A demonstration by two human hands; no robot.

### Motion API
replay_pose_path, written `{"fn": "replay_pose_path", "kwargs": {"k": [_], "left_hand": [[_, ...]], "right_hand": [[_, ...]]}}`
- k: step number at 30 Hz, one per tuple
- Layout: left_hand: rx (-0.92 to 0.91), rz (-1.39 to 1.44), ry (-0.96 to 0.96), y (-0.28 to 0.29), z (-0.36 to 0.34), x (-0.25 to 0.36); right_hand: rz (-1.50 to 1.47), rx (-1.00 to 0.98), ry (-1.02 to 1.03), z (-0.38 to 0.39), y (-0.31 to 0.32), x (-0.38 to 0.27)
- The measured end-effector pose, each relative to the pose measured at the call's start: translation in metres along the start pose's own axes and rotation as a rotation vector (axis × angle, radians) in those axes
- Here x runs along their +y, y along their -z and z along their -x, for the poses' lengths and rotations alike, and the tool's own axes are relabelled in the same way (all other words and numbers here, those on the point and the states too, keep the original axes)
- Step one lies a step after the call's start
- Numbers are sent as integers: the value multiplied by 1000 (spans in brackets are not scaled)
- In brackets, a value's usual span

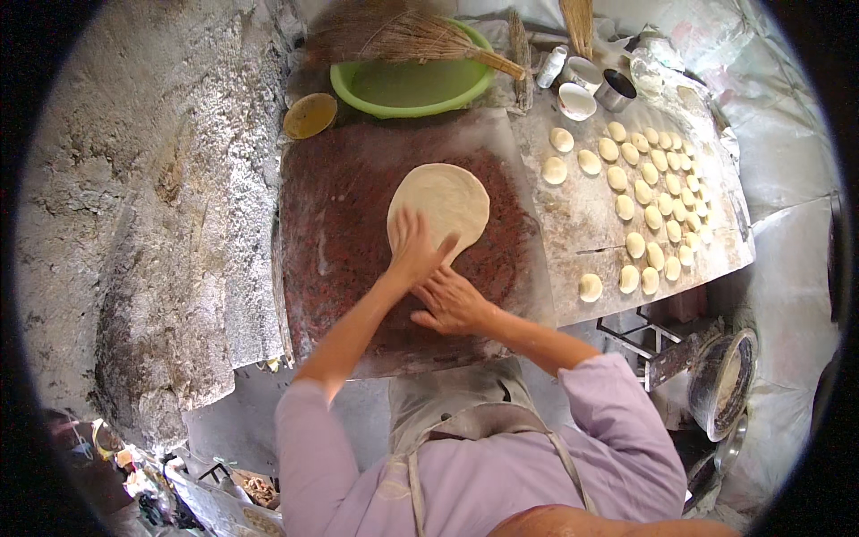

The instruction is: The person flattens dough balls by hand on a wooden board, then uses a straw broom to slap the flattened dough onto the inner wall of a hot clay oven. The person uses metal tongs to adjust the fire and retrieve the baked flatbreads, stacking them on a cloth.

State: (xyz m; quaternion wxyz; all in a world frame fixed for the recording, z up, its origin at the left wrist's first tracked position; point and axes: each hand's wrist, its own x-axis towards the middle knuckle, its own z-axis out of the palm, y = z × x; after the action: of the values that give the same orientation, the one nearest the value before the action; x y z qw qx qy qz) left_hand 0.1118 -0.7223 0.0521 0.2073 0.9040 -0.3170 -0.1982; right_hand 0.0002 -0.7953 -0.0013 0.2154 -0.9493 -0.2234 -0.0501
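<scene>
A flat round of pale dough [440,199] lies on the dark red stone slab in front of me. My left hand [414,246] rests on its lower left part, fingers stretched out and somewhat blurred by motion. Just below the dough's near edge is my right hand [452,300], flat with its thumb spread; its fingertips pass behind my left hand, so I cannot tell whether they touch the dough. Neither hand grips anything.
Many small dough balls [653,217] cover the floury board [573,242] on the right. Behind the slab [340,224] stand a green basin [412,109] with a straw brush [420,40] across it and a yellow bowl [310,116]. A rough wall [179,197] borders the left.
</scene>
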Motion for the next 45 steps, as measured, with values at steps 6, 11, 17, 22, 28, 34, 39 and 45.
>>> {"fn": "replay_pose_path", "kwargs": {"k": [6, 11, 17, 22, 28, 34, 39, 45], "left_hand": [[116, -251, -692, -50, -50, 40], [61, -134, -864, -47, 36, 19], [-273, 34, -812, -5, 164, -18], [163, 35, -191, 0, 274, -62], [287, 197, -120, 11, 219, -47], [324, -227, -227, -8, -34, 0], [19, -149, -651, -55, -23, 23], [-177, -34, -743, -45, 101, 14]], "right_hand": [[-54, 227, 19, 60, 59, -30], [452, 491, -406, 19, 92, 83], [284, 64, -87, -21, 22, -7], [604, 138, -537, -7, 53, 54], [278, 140, -57, -66, 22, 29], [-133, 22, -105, 35, 17, -60], [-248, 221, -101, 56, 74, -42], [274, 254, -449, -64, 65, 93]]}}
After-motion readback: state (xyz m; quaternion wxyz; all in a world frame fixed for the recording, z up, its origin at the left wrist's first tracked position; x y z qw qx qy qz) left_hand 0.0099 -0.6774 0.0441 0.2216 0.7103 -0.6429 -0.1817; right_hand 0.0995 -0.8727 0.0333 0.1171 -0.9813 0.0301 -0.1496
